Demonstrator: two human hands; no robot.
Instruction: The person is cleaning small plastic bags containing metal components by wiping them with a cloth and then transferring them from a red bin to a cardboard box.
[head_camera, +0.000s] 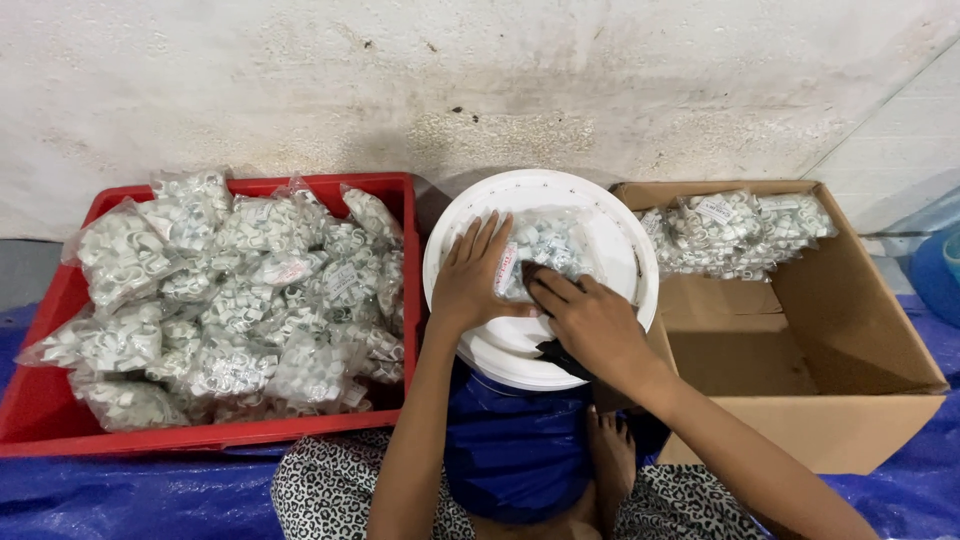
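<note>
Showing both hands over a clear bag of white fittings (545, 250) lying on a white round plate (620, 215): left hand (472, 280) spread flat on it, right hand (590, 320) pinching its near edge, between a red crate (60, 300) and a cardboard box (860, 330).

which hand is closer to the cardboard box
Right. The right hand is over the white tub, on the side by the cardboard box; the left hand is on the far side.

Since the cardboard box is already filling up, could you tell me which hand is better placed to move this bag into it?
Probably the right hand: it rests on the bag on the white plate, nearest the cardboard box. The left hand lies toward the red crate.
</note>
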